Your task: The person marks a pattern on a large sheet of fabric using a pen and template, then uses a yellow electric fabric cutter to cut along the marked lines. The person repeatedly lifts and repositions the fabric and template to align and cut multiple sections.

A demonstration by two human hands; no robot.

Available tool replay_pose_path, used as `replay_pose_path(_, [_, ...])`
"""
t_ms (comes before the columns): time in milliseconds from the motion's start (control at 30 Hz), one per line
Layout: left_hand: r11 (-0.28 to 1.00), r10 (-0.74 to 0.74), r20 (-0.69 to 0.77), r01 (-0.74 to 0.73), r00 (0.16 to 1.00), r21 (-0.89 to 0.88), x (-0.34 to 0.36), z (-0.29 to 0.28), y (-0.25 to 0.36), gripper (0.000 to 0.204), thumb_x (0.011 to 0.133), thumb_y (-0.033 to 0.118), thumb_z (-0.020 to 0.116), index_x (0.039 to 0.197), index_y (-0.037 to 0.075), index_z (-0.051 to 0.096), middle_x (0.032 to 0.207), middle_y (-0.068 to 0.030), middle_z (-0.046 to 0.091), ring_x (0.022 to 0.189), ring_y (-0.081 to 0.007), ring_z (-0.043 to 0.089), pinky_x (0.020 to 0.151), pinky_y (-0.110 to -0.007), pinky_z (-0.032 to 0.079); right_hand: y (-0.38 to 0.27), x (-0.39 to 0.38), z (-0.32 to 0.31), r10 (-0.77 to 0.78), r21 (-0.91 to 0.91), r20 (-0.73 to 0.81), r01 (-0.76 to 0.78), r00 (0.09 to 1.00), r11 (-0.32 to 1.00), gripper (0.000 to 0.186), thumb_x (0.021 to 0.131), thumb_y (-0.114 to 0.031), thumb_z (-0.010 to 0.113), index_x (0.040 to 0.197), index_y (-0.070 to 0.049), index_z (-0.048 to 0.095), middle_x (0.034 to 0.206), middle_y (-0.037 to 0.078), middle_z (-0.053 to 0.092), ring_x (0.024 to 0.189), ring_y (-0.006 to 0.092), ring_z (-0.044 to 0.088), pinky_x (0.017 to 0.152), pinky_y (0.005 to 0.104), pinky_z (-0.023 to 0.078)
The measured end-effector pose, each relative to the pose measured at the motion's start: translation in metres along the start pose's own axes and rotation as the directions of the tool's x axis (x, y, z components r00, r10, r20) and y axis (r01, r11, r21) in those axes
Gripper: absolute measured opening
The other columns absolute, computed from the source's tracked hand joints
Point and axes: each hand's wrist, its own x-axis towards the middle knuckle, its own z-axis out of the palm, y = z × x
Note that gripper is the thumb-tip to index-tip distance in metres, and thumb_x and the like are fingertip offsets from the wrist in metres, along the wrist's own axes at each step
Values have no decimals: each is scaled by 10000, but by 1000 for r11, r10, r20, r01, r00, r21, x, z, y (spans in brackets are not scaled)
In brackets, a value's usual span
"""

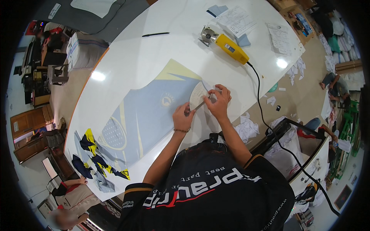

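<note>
A cream curved card pattern piece [197, 95] lies over the right end of a pale blue and yellow jersey fabric panel [154, 102] on the white table. My left hand [182, 118] is closed at the card's lower left corner, fingers bent against it. My right hand [218, 101] pinches the card's right side, its thumb and fingertips close together. Between the hands runs a thin dark line along the card's lower edge; I cannot tell what it is. The panel lies flat, with a faint round emblem and a racket print showing on it.
Beyond my hands a yellow handheld rotary cutter [231, 48] rests on the table [127, 57], its black cord [260, 104] trailing off the right edge. A black pen [155, 34], paper sheets [236, 21] and navy-yellow fabric scraps [101, 161] lie around. Another person [73, 196] stands at the lower left.
</note>
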Motion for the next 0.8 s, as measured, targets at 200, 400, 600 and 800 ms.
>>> replay_pose_path(200, [998,54,-22,-54,998,21,2,2,4,458,778,147,863,1199,33,722,944,-107,707,799,-233,693,757,-354,568,-1,0,1,21,-11,-2,-21,1000,1000,281,728,-265,850,965,-147,756,1299,94,574,1241,318,474,1040,492,321])
replay_pose_path(400, [999,16,3,-16,1000,36,3,2,9,450,782,147,854,1198,44,720,946,-87,701,785,-226,669,741,-355,554,0,0,3,23,-9,-16,-23,1000,1000,276,742,-260,840,976,-144,750,1288,95,579,1239,324,481,1039,497,326])
replay_pose_path(600, [998,28,8,-28,1000,53,3,0,14,421,795,152,836,1186,51,718,949,-78,691,798,-234,656,729,-356,544,-2,0,3,20,-20,-38,-21,999,1000,279,757,-265,846,977,-123,750,1267,81,600,1224,292,499,1039,459,324])
replay_pose_path(800, [991,101,37,-104,994,84,4,-3,7,487,760,155,843,1218,62,708,1000,-79,693,831,-243,666,754,-379,552,-2,0,3,16,-40,-30,-17,999,999,292,756,-268,850,987,-117,752,1264,80,599,1221,293,498,1040,462,323])
